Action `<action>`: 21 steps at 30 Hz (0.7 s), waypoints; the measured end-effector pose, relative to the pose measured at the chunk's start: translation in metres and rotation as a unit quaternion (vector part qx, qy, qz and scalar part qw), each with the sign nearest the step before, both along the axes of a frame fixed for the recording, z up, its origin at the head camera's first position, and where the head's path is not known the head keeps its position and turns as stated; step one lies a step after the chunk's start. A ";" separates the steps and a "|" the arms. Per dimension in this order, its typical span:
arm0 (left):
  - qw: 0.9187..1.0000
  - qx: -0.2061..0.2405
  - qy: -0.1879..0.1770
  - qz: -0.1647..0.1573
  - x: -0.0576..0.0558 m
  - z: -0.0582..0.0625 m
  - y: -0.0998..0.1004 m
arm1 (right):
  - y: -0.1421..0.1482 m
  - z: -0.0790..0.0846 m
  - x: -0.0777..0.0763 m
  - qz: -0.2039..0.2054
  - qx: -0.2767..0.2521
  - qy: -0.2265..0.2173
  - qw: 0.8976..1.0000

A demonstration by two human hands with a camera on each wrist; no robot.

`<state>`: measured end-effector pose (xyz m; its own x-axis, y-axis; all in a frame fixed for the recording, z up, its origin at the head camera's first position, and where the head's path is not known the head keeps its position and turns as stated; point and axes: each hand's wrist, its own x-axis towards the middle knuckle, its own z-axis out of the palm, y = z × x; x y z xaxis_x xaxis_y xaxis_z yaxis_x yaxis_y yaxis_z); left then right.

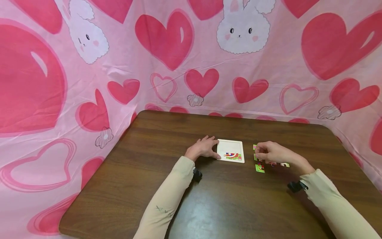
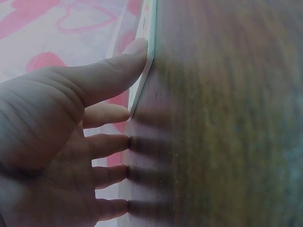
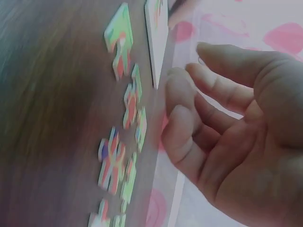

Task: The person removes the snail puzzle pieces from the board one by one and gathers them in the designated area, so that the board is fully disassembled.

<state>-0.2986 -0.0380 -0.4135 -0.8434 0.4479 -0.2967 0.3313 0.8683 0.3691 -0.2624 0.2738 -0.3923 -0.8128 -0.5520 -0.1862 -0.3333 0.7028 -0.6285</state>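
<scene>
A white square puzzle board [image 1: 229, 146] with a raised rim lies on the table, a few joined colourful jigsaw pieces [image 1: 234, 156] in its lower right part. My left hand [image 1: 204, 147] rests at its left edge. In the left wrist view the thumb [image 2: 116, 71] lies against the board's side; the other fingers extend straight down to the tabletop. To the right of the board, my right hand [image 1: 275, 154] hovers over loose jigsaw pieces [image 1: 260, 168], partly covering them. Its fingers [image 3: 180, 127] bend loosely, thumb apart, with nothing between them.
Several loose pieces [image 3: 112, 163] lie in a spread on the brown wooden table [image 1: 238, 202]. A pink cloth [image 1: 167, 83] with hearts and rabbits hangs behind the table and at its sides. Each wrist carries a small black camera mount [image 1: 295, 186].
</scene>
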 end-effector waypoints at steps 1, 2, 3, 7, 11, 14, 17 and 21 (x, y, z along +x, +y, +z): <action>1.000 0.000 0.000 0.001 0.000 0.000 0.000 | -0.003 0.000 0.000 -0.003 -0.001 0.006 1.000; 1.000 0.000 0.000 0.001 0.000 0.000 0.000 | -0.006 0.000 0.000 -0.006 0.000 0.011 1.000; 1.000 0.000 0.000 0.002 0.000 -0.001 0.000 | -0.009 0.000 0.001 -0.007 0.000 0.017 1.000; 1.000 0.003 -0.001 0.001 0.001 -0.001 0.001 | -0.022 0.000 0.001 -0.009 0.002 0.031 0.999; 1.000 0.009 -0.003 0.006 0.001 -0.001 0.001 | -0.032 -0.001 0.000 -0.004 -0.002 0.037 0.999; 1.000 0.010 -0.005 0.009 0.001 -0.001 0.001 | -0.038 -0.002 -0.002 0.002 -0.008 0.034 0.999; 1.000 0.007 -0.005 0.008 0.001 0.000 0.001 | -0.043 -0.002 -0.004 0.011 -0.010 0.034 0.999; 1.000 0.001 -0.003 0.006 0.001 0.001 0.001 | -0.049 -0.005 -0.007 0.024 -0.001 0.045 0.999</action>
<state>-0.2977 -0.0369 -0.4124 -0.8470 0.4390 -0.2998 0.3192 0.8710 0.3735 -0.2697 0.2249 -0.3970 -0.7990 -0.5909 -0.1113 -0.4222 0.6831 -0.5959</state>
